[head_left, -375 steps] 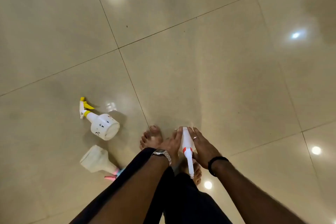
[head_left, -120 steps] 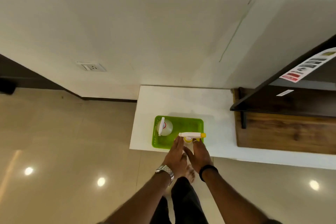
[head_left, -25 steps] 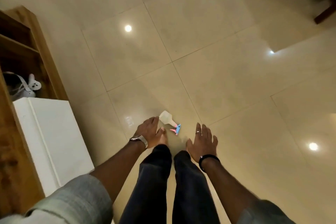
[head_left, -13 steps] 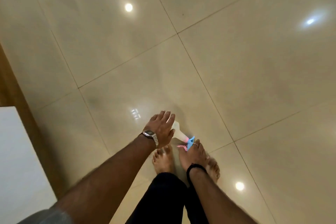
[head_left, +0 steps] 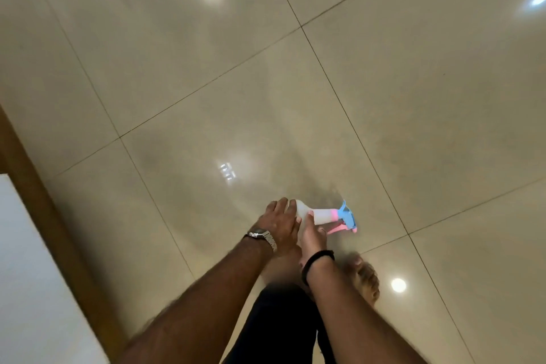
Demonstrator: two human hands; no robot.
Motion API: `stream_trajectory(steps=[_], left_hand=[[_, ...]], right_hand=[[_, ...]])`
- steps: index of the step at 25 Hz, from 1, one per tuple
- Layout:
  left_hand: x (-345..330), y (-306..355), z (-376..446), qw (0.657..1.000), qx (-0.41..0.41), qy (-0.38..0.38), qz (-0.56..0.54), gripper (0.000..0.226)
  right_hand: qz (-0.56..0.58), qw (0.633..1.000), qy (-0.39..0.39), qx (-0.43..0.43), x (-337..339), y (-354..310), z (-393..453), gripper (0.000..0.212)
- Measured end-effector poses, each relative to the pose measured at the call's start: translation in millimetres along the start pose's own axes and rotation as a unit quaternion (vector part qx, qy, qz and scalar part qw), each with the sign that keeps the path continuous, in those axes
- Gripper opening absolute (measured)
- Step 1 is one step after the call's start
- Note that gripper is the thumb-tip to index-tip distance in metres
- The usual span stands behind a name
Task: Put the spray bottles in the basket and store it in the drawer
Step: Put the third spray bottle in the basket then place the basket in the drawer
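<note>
A white spray bottle (head_left: pixel 322 215) with a pink collar and trigger and a blue nozzle lies sideways, held just above the glossy tiled floor. My left hand (head_left: pixel 280 223), with a metal watch on its wrist, wraps the bottle's wide base. My right hand (head_left: pixel 310 235), with a ring and a black wristband, grips the body from below, near the neck. The nozzle points right. The basket and the drawer are out of view.
A white cabinet top (head_left: pixel 32 289) with a brown wooden edge (head_left: pixel 56 224) runs along the left side. My bare foot (head_left: pixel 366 278) stands on the floor just right of my hands. Beige tiles (head_left: pixel 295 97) stretch ahead with ceiling lights reflected in them.
Both hands have closed on the pink and blue spray bottle and lifted it off the floor. It has turned so its nozzle points right.
</note>
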State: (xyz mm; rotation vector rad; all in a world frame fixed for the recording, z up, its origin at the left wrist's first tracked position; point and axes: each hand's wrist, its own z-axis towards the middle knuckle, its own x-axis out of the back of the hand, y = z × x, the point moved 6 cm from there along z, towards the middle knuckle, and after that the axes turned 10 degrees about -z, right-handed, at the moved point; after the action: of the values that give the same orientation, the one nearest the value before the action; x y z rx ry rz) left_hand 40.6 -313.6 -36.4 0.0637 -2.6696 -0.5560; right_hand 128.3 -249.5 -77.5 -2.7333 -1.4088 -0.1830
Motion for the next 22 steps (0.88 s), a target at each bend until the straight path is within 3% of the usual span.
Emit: stream_trajectory(steps=[5, 9, 13, 19, 22], left_hand=[[33.3, 38.6, -55.5, 0.983, 0.009, 0.061, -0.172, 0.049], [94.0, 71.8, -122.8, 0.943, 0.062, 0.158, -0.286, 0.048], [158.5, 107.7, -247.9, 0.893, 0.052, 0.213, -0.394, 0.04], [191.6, 134.2, -445.8, 0.817, 0.084, 0.32, -0.472, 0.037], [179.8, 136.7, -523.3, 0.777, 0.102, 0.367, -0.501, 0.037]], right_hand=[[-0.138, 0.974, 0.017, 0.181, 41.5, -46.3, -84.8, 0.031], [-0.242, 0.92, -0.007, 0.307, 45.2, -97.0, -195.0, 0.032], [-0.384, 0.828, -0.025, 0.407, 28.5, -125.9, -354.7, 0.049], [-0.531, 0.702, -0.1, 0.464, 8.8, -85.4, -557.3, 0.052], [-0.614, 0.599, -0.133, 0.497, 8.1, -47.6, -620.6, 0.054]])
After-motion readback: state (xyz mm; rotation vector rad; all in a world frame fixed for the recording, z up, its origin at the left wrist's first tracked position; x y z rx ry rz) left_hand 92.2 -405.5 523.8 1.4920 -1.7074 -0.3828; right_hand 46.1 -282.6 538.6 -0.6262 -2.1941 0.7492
